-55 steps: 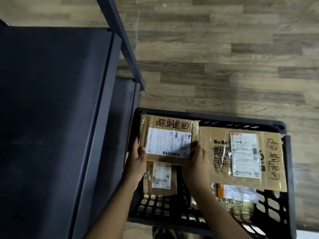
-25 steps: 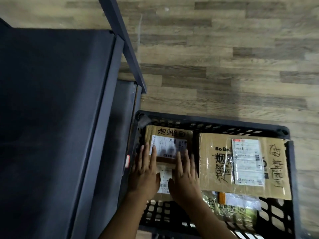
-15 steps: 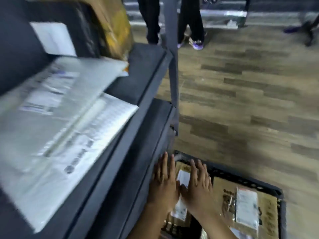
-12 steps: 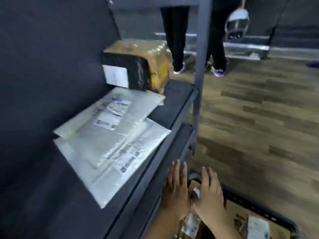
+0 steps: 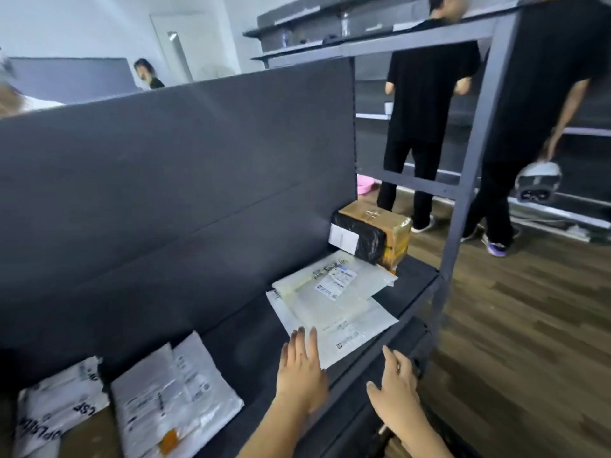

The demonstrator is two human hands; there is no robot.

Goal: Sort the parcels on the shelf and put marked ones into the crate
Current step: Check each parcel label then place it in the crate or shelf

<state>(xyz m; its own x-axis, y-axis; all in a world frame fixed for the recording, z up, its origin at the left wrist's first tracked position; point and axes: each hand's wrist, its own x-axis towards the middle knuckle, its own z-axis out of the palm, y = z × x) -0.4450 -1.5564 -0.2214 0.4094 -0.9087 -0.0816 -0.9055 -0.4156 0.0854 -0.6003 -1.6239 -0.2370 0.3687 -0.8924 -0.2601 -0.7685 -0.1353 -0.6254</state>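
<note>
Left hand [image 5: 301, 370] flat, fingers straight, fingertips over the near corner of stacked white mailers [image 5: 334, 312] on the dark shelf [image 5: 244, 328], right hand [image 5: 395, 383] spread and empty beside the shelf edge, taped cardboard box [image 5: 380, 231] beyond the mailers, more mailers [image 5: 172, 401] left of both hands.

Covered, cropped and smeared parts on the shelf [image 5: 251, 342]

The lower envelope [image 5: 360, 328] lies mostly under the upper envelope [image 5: 334, 285], and the left hand [image 5: 302, 368] covers its near corner; whether the fingers press it cannot be told. Print on both labels is too small to read. The upper envelope's far edge disappears at the box [image 5: 370, 231]. The right hand [image 5: 393, 385] hides a stretch of the shelf's front edge. At bottom left a crumpled bag [image 5: 59, 401] and a flat bag [image 5: 172, 395] are blurred and cover a brown sheet [image 5: 86, 434] cut by the bottom edge.
</note>
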